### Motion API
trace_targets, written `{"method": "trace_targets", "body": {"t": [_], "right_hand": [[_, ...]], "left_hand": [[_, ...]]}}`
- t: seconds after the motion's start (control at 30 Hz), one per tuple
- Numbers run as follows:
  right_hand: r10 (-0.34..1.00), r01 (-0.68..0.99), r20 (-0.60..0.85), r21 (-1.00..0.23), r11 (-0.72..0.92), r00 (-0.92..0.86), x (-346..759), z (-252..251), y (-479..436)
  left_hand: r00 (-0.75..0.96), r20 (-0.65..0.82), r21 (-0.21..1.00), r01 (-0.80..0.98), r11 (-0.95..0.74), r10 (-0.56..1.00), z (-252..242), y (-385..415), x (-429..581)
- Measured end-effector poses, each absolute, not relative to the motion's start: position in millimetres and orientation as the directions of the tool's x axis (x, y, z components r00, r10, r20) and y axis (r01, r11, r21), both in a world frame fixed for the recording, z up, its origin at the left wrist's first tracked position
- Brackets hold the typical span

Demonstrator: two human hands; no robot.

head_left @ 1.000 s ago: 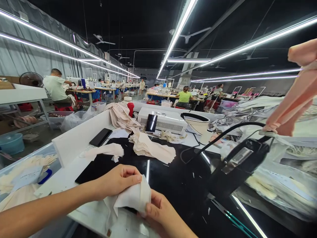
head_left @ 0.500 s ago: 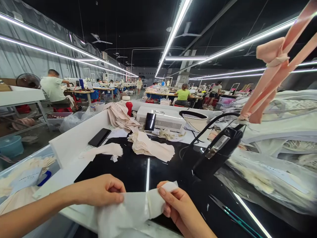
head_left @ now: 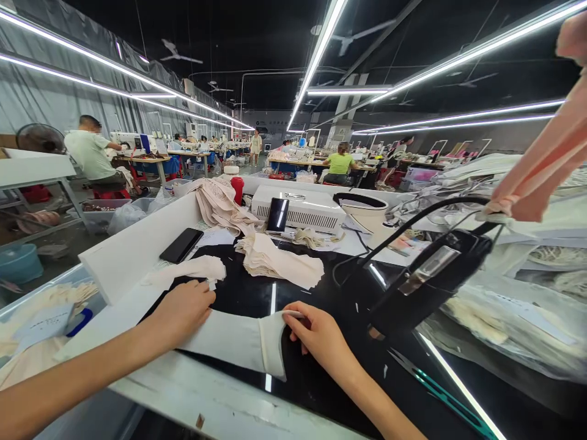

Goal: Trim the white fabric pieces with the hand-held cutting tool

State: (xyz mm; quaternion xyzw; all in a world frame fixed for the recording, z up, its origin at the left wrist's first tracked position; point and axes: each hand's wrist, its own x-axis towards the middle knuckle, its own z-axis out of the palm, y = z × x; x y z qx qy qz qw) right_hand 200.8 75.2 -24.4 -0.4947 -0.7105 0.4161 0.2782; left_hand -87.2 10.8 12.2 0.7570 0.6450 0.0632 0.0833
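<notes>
A curved white fabric piece with a seam near its right end lies low over the black tabletop, close to the front edge. My right hand pinches its upper right corner between thumb and fingers. At the upper left part of that piece is my left hand, palm down with bent fingers closed at the fabric's edge; its fingertips are partly hidden. Just beyond the left hand lies a cream fabric strip with a small white scrap. A stack of cream fabric pieces sits farther back.
At right, a black device with a cable stands near green-handled tweezers. A black phone, draped beige fabric and a white vented box line the back. White panels edge the left side. Other people sit at machines beyond.
The white fabric piece has been lowered and spread flatter over the tabletop. My left hand has moved forward and left, and my right hand slightly forward. The view has shifted a little.
</notes>
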Motion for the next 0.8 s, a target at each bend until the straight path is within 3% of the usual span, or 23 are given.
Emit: {"method": "trace_targets", "body": {"t": [0.07,0.13,0.23,0.57,0.7,0.8], "right_hand": [[0.928,0.506,0.010,-0.836,0.212,-0.372,201,-23,76],[0.920,0.537,0.039,-0.801,0.262,-0.391,200,-21,77],[0.904,0.581,0.103,-0.735,0.350,-0.414,199,-19,79],[0.839,0.696,0.364,-0.472,0.540,-0.404,217,-19,93],[0.663,0.629,0.519,-0.275,0.727,-0.539,211,-24,70],[0.543,0.544,0.549,-0.180,0.820,-0.636,206,-28,47]], "left_hand": [[0.358,0.164,0.077,0.924,-0.373,0.919,5,9,-78],[0.572,0.339,-0.016,0.797,-0.603,0.747,-5,7,-65],[0.683,0.474,-0.012,0.637,-0.771,0.556,-22,4,-45],[0.708,0.429,0.103,0.578,-0.809,0.561,-47,7,-30],[0.700,0.406,0.136,0.589,-0.797,0.587,-47,5,-31],[0.703,0.377,0.158,0.592,-0.790,0.602,-44,5,-30]]}}
